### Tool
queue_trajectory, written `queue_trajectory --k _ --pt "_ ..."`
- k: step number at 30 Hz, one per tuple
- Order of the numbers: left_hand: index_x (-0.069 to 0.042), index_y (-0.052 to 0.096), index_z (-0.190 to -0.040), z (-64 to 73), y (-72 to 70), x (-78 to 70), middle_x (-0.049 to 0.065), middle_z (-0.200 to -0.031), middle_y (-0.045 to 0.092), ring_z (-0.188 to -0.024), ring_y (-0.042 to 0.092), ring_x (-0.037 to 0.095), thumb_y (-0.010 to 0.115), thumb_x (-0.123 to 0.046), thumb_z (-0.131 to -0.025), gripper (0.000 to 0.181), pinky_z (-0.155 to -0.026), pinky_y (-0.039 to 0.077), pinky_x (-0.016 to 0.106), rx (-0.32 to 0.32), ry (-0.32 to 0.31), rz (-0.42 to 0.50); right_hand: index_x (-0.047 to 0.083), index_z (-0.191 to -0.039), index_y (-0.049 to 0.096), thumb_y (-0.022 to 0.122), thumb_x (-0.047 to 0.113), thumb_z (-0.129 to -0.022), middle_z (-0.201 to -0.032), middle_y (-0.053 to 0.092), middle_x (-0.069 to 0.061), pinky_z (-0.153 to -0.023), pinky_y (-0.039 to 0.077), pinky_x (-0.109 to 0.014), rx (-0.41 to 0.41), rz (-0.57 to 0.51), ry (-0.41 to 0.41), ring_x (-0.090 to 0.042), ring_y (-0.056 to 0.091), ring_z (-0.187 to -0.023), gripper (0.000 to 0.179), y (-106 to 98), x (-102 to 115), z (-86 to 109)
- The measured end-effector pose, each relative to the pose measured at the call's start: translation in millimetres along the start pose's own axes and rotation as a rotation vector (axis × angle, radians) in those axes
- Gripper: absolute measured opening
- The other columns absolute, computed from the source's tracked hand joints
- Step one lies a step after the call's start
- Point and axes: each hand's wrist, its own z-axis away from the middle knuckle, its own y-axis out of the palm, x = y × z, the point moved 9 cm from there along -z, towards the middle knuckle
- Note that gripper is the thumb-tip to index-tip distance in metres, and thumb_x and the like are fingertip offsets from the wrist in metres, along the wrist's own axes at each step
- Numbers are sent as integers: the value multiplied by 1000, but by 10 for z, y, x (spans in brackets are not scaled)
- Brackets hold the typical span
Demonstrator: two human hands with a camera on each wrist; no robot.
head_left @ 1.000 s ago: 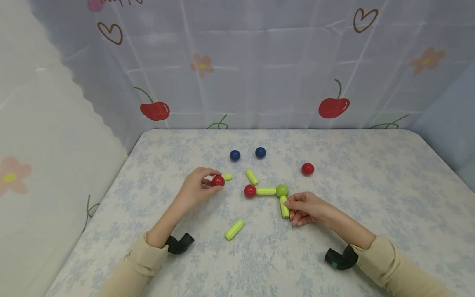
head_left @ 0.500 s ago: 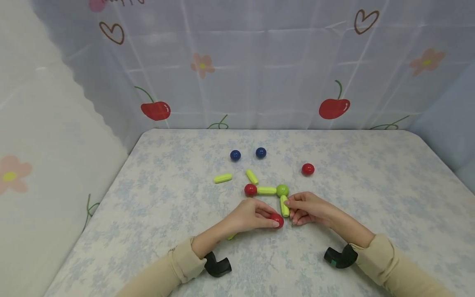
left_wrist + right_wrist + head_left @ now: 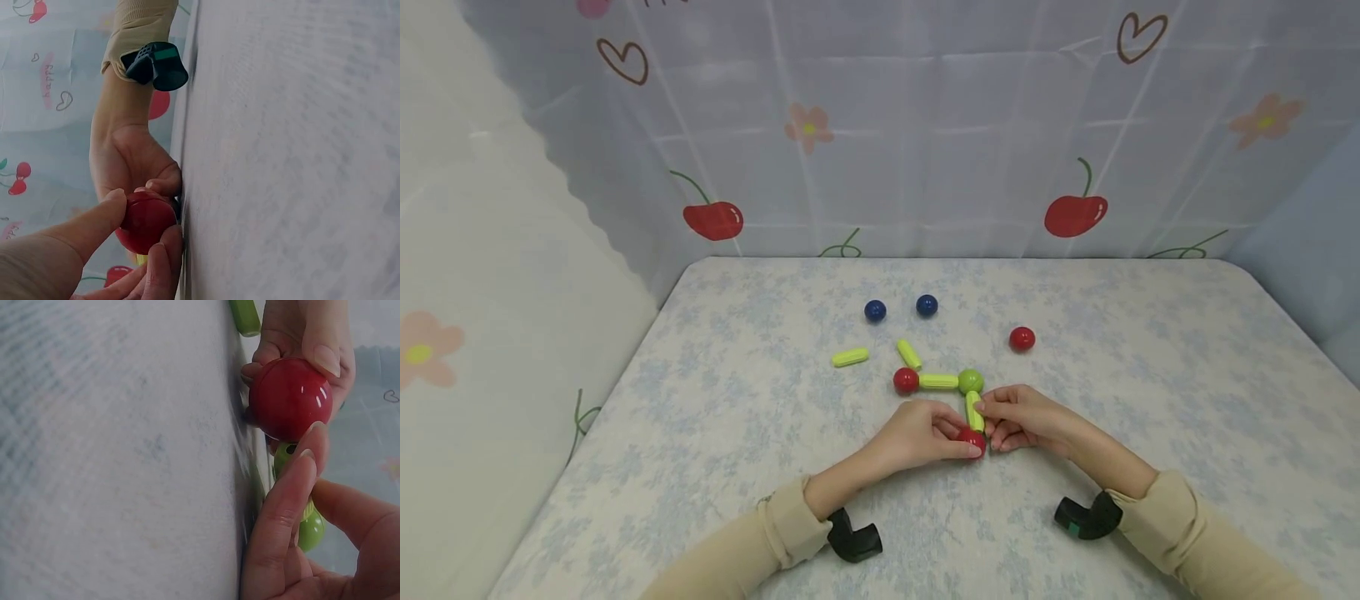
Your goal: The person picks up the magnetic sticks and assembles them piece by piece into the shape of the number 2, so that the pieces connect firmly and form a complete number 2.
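Note:
My left hand (image 3: 917,437) pinches a red ball (image 3: 972,444) between thumb and fingers, at the near end of a yellow-green rod (image 3: 974,408). The right hand (image 3: 1026,421) holds that rod from its right side. At the rod's far end sits a green ball (image 3: 971,382), from which a second yellow-green rod (image 3: 938,382) runs left to another red ball (image 3: 906,381). In the right wrist view the held ball (image 3: 290,400) is right by the rod's end; whether they touch is hard to tell. The left wrist view shows the red ball (image 3: 147,222) gripped low near the tabletop.
Two loose yellow-green rods, a left one (image 3: 850,357) and a slanted one (image 3: 908,354), lie behind the joined pieces. Farther back are two blue balls, left (image 3: 875,312) and right (image 3: 927,306). A loose red ball (image 3: 1022,339) lies to the right. Patterned cloth covers the table (image 3: 1112,333).
The left hand has carried the red ball from the table's left, rightward and nearer, to the rod's near end. Its arm now covers a loose rod. The right hand stays on its rod.

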Motion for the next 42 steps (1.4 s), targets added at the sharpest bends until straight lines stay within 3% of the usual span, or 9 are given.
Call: queue_trajectory --k 8,19,22,25,29,32,37,42 --pt "2 44 -134 -27 15 -15 -8 -74 63 -63 60 3 79 -28 -77 73 -62 48 20 -5 12 -53 -6 -107 54 51 22 -98 -72 58 -5 -55 50 -21 7 3 -14 -9 59 -56 29 7 14 -15" --pt "-2 38 -140 34 11 -26 -6 -85 62 -69 60 3 78 -25 -78 77 -64 48 20 30 20 -61 -5 -104 54 53 22 -97 -75 61 -7 -55 51 -22 7 73 -36 -10 61 -58 29 28 37 -9" --pt "-7 37 -142 126 -105 -88 -3 -93 59 -72 58 3 79 -28 -77 80 -64 47 20 11 53 -166 -3 -99 55 54 23 -96 -76 62 -7 -53 50 -22 -2 143 -58 -11 62 -59 26 43 65 -5" --pt "-10 37 -142 288 -306 -162 0 -99 57 -77 55 8 78 -31 -77 79 -65 46 23 -44 90 -370 -1 -96 55 54 24 -96 -77 63 -7 -53 49 -23 -13 196 -66 -13 63 -61 25 45 92 -5" --pt "-8 44 -136 524 -512 -91 4 -104 54 -85 52 15 78 -39 -75 76 -65 45 28 -66 42 -659 0 -96 56 55 25 -96 -79 65 -7 -55 50 -25 -23 229 -55 -15 64 -66 25 30 119 1" --pt "-7 55 -118 642 -557 39 2 -97 54 -79 51 14 79 -39 -74 59 -61 44 27 -28 -7 -746 -1 -99 56 55 24 -96 -80 65 -7 -58 52 -27 -31 233 -45 -17 65 -70 26 14 139 9" --pt "-14 61 -87 670 -586 85 -5 -77 51 -63 46 8 79 -24 -77 22 -54 40 24 -39 43 -712 -2 -102 55 55 25 -96 -81 65 -8 -62 53 -28 -25 229 -38 -18 65 -72 28 -1 139 -6" --pt "-15 66 -85 539 -542 65 -8 -72 51 -64 46 7 77 -20 -79 13 -57 41 24 -24 99 -650 -2 -103 55 54 26 -97 -82 65 -8 -61 53 -28 -9 227 -32 -18 66 -73 29 3 114 -35"
